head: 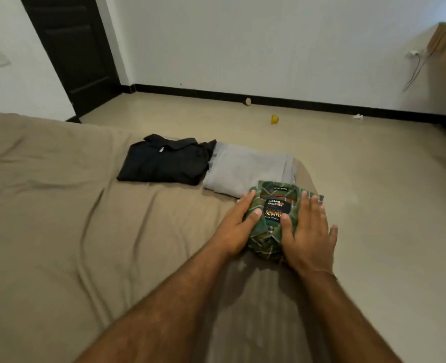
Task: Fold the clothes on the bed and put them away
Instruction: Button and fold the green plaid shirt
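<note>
The left hand point(239, 226) rests with straight fingers on the left edge of the folded green plaid shirt point(271, 226), thumb on top. The right hand point(308, 231) presses flat on its right side. The shirt lies on the bed point(59, 205), near its right edge, just in front of the folded grey garment point(245, 169).

Bed point(59, 205) left of the green shirt point(274, 231): open sheet. Ahead blocked: grey fold point(245, 169) touches the shirt, black shirt point(164, 163) beside it. Right: bed edge, floor point(373, 205).
</note>
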Demonstrator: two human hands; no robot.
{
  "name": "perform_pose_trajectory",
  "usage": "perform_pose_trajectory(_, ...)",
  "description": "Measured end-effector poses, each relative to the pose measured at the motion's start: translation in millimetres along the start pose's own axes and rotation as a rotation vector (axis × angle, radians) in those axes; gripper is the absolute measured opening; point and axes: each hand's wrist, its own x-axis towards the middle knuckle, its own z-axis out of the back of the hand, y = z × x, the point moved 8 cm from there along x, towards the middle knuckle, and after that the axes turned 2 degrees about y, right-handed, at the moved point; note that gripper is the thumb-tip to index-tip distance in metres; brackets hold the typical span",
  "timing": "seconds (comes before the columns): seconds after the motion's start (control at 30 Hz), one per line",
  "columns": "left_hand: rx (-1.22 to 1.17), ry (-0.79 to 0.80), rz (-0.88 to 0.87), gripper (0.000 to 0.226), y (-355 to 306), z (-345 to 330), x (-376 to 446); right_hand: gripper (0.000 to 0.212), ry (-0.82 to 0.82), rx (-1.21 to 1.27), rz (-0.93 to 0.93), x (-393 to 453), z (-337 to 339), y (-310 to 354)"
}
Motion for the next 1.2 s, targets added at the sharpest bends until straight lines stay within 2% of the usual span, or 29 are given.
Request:
perform_pose_trajectory(0.1, -0.175, -0.096, 0.002, 0.042, -7.3, 30.4, -66.3, 0.075, -0.281, 0.158, 0.241, -50.7, 52.3, 51.1)
perform_pose_trajectory(0.17, -0.163, -0.160, 0.042, 0.035, -1.9, 56.0, -117.9, 0.075, -0.325, 0.247, 0.354, -93.3, 62.9, 92.5)
perform_pose_trajectory(0.3, -0.110, -0.296, 0.109, 0.038, 16.3, 114.4, -214.0, 0.068, -0.064, 0.404, 0.523, -167.9, 14.6, 167.9)
perform_pose_trajectory(0.4, 0.011, -0.455, 0.126, 0.048, 12.8, 186.7, -302.0, 0.066, 0.244, 0.514, 0.575, -233.1, -34.3, 234.7)
perform_pose_trajectory(0.47, 0.223, -0.490, 0.141, 0.046, 11.0, 227.7, -342.5, 0.065, 0.431, 0.517, 0.564, -267.8, -61.0, 267.4)
perform_pose_trajectory(0.53, 0.558, -0.504, 0.204, 0.042, 18.2, 279.4, -392.0, 0.066, 0.581, 0.541, 0.555, -310.9, -86.0, 307.7)
perform_pose_trajectory(0.63, 0.895, -0.542, 0.439, 0.046, 43.5, 335.1, -450.7, 0.069, 0.750, 0.503, 0.513, -352.4, -114.6, 341.4)
perform_pose_trajectory(0.73, 0.929, -0.444, 0.768, 0.075, 87.0, 353.6, -499.5, 0.071, 0.889, 0.464, 0.455, -388.1, -130.3, 362.6)
perform_pose_trajectory(0.77, 0.907, -0.389, 0.811, 0.071, 97.2, 349.4, -503.1, 0.070, 0.905, 0.484, 0.419, -393.6, -132.7, 364.5)
perform_pose_trajectory(0.8, 0.903, -0.362, 0.797, 0.057, 98.9, 344.0, -498.7, 0.069, 0.914, 0.501, 0.370, -394.5, -133.2, 366.2)
perform_pose_trajectory(0.87, 0.884, -0.404, 0.686, 0.030, 88.0, 335.0, -486.2, 0.066, 0.924, 0.537, 0.263, -395.8, -134.4, 365.4)
perform_pose_trajectory(0.93, 0.763, -0.531, 0.533, 0.027, 71.1, 326.2, -476.7, 0.067, 0.941, 0.567, 0.188, -405.4, -132.7, 357.0)
perform_pose_trajectory(1.0, 0.609, -0.615, 0.298, 0.030, 50.0, 310.6, -469.4, 0.064, 0.988, 0.731, 0.085, -416.4, -130.1, 351.4)
perform_pose_trajectory(1.1, 0.481, -0.550, -0.100, 0.026, 4.1, 273.4, -461.7, 0.034, 1.028, 1.010, -0.044, -415.6, -137.0, 352.6)
perform_pose_trajectory(1.17, 0.393, -0.479, -0.231, 0.022, -22.0, 260.7, -461.4, 0.032, 0.926, 1.255, -0.304, -405.0, -133.3, 352.8)
perform_pose_trajectory(1.2, 0.350, -0.466, -0.225, 0.024, -25.5, 262.0, -464.0, 0.032, 0.904, 1.249, -0.391, -416.2, -129.7, 349.2)
